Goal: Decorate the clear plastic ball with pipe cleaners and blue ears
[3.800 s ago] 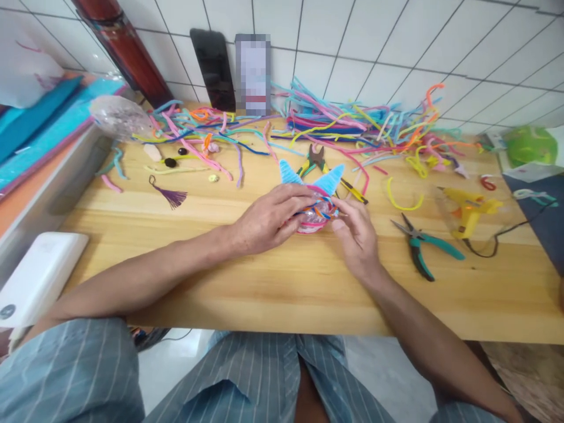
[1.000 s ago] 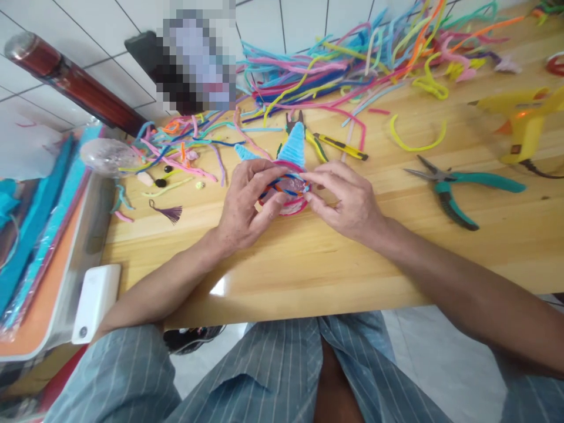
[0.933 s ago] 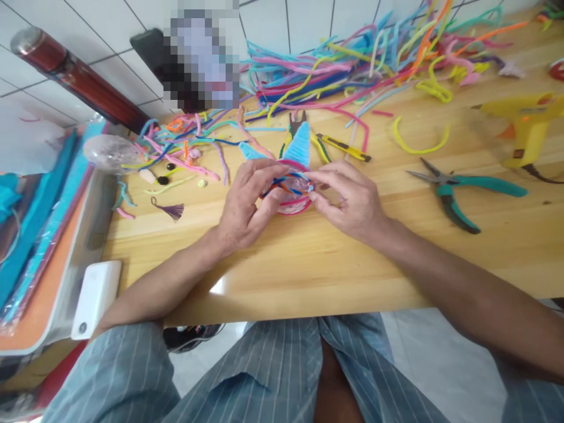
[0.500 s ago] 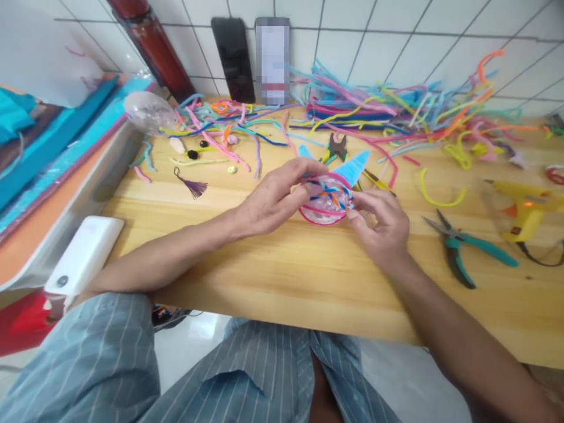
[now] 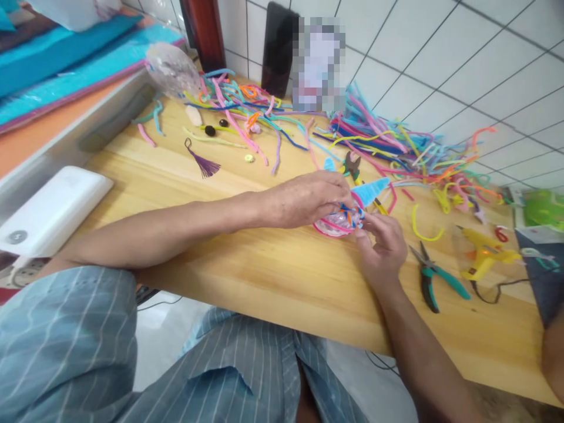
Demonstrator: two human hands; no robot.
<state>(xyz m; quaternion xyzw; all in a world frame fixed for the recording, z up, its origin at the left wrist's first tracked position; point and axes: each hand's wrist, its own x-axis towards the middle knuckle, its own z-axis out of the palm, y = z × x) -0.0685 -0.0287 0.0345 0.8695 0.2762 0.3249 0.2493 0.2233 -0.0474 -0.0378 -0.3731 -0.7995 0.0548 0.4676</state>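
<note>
Near the middle of the wooden table point(image 5: 247, 264) I hold a pipe-cleaner craft piece point(image 5: 337, 224). It has a clear rounded body, pink bands, a blue-and-orange twisted strip and two light blue pointed ears. My left hand point(image 5: 304, 200) is over its upper left side, fingers bent onto the strip; the fingertips are partly hidden. At its right edge my right hand point(image 5: 381, 238) pinches the end of the strip between thumb and fingers. Just behind the piece lie yellow-handled cutters point(image 5: 351, 166) and a yellow utility knife point(image 5: 379, 205), partly covered.
Teal pliers point(image 5: 434, 276) and a yellow glue gun point(image 5: 487, 252) lie to the right. Loose pipe cleaners point(image 5: 383, 138) are heaped along the tiled wall, where two phones lean. A purple tassel point(image 5: 205, 161), black pompoms and a white power bank point(image 5: 57, 208) are at the left.
My left hand has moved over the top of the craft piece, covering more of it. The right hand keeps its pinch at the right edge. The view has swung and tilted.
</note>
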